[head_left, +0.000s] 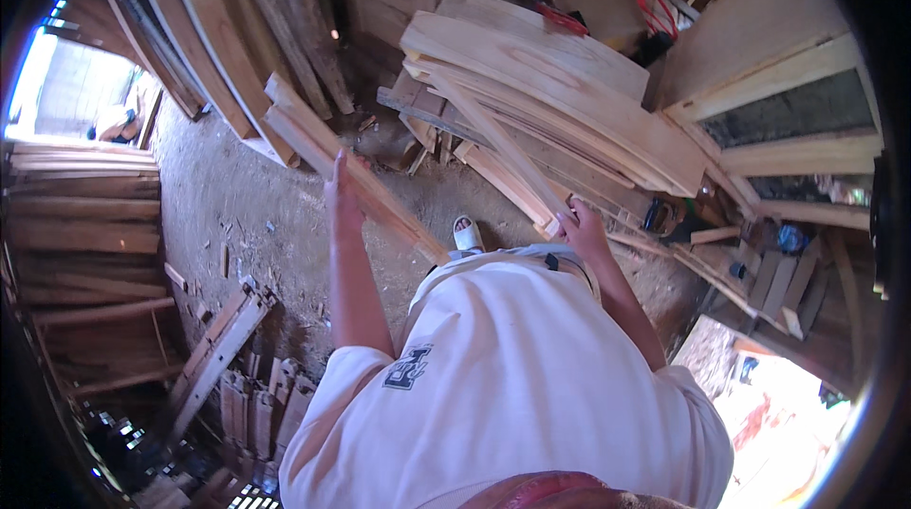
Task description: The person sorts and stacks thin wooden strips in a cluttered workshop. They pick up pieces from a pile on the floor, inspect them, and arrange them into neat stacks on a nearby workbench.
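Note:
My left hand (344, 194) is closed around a bundle of long wooden boards (304, 129), held out at a slant from near my waist to the upper left. How many boards are in the bundle I cannot tell. On the other side, my right hand (581, 227) grips the near end of a thin wooden strip (493, 134). That strip slants away to the far left, its far end against the stacked boards. Beside it lies a pile of wide pale planks (550, 92), close in front of my right arm.
Tall boards (213, 30) lean at the far left. A wood stack (81, 215) lines the left side, with short offcuts (261, 405) near it. A wooden frame (788, 148) stands at the right. A cardboard box (598, 1) sits behind the planks. Wood scraps litter the dirt floor (247, 196).

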The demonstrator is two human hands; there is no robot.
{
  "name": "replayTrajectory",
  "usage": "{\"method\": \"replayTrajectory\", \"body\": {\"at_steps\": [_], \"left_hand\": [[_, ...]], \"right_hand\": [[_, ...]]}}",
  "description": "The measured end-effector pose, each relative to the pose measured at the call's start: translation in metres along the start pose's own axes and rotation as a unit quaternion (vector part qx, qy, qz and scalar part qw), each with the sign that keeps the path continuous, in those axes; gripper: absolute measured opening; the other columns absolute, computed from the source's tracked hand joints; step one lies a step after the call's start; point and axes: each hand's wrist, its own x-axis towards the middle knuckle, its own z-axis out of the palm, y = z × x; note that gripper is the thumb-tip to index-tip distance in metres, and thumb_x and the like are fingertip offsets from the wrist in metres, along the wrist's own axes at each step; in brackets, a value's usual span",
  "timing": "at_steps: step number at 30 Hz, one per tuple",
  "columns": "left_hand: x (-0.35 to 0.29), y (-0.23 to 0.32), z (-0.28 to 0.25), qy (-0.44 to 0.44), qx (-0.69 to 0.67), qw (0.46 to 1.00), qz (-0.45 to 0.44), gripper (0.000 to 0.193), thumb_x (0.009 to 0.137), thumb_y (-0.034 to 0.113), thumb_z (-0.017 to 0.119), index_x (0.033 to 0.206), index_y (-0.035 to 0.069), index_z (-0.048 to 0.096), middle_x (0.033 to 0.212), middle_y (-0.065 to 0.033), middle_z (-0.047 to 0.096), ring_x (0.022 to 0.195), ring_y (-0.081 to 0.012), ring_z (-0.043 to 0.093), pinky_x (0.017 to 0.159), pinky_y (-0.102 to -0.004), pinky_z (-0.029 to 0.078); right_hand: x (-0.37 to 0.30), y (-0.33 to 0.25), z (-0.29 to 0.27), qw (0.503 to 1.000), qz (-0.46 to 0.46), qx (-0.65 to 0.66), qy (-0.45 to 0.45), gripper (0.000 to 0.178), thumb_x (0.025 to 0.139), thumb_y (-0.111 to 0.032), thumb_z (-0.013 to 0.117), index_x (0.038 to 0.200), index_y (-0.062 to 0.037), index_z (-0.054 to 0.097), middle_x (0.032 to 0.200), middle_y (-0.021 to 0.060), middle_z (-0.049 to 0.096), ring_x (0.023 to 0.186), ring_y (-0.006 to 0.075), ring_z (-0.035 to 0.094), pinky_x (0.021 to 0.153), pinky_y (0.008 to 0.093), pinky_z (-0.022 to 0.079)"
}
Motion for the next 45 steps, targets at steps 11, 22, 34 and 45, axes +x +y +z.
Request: {"method": "replayTrajectory", "body": {"at_steps": [11, 22, 34, 45], "left_hand": [[-0.072, -0.022, 0.144, -0.129, -0.078, 0.988, -0.017, 0.050, 0.092, 0.040, 0.077, 0.118, 0.001, 0.059, 0.095, -0.0104, 0.069, 0.085, -0.0207, 0.070, 0.075, -0.0344, 0.057], [-0.149, -0.049, 0.285, -0.285, 0.174, 0.943, 0.005, 0.062, 0.091, 0.046, 0.076, 0.125, -0.003, 0.059, 0.102, -0.0125, 0.071, 0.090, -0.0215, 0.072, 0.078, -0.0353, 0.058], [-0.192, -0.086, 0.363, -0.580, -0.066, 0.805, -0.109, 0.070, 0.102, 0.059, 0.043, 0.135, -0.001, 0.054, 0.119, -0.0178, 0.068, 0.114, -0.0284, 0.065, 0.095, -0.0431, 0.055], [-0.173, -0.071, 0.364, -0.586, -0.065, 0.799, -0.122, 0.072, 0.104, 0.059, 0.038, 0.147, 0.003, 0.046, 0.121, -0.0145, 0.065, 0.112, -0.0256, 0.064, 0.094, -0.0455, 0.055]], "right_hand": [[-0.055, 0.018, -0.102, 0.987, -0.028, 0.149, 0.051, 0.020, 0.103, -0.020, 0.061, 0.107, -0.0013, 0.062, 0.073, 0.0047, 0.064, 0.059, 0.0093, 0.057, 0.053, 0.0250, 0.048], [-0.173, 0.095, -0.208, 0.940, 0.010, 0.268, 0.211, 0.013, 0.104, -0.017, 0.058, 0.101, -0.0043, 0.060, 0.074, 0.0039, 0.063, 0.060, 0.0089, 0.056, 0.055, 0.0246, 0.045], [-0.118, -0.002, -0.210, 0.912, -0.094, 0.381, 0.118, 0.024, 0.101, -0.014, 0.060, 0.121, 0.0003, 0.061, 0.101, 0.0066, 0.069, 0.090, 0.0130, 0.066, 0.081, 0.0272, 0.052], [-0.035, -0.062, -0.145, 0.892, -0.112, 0.435, 0.059, 0.031, 0.101, -0.018, 0.064, 0.126, 0.0007, 0.063, 0.110, 0.0050, 0.069, 0.099, 0.0116, 0.062, 0.091, 0.0284, 0.049]]}}
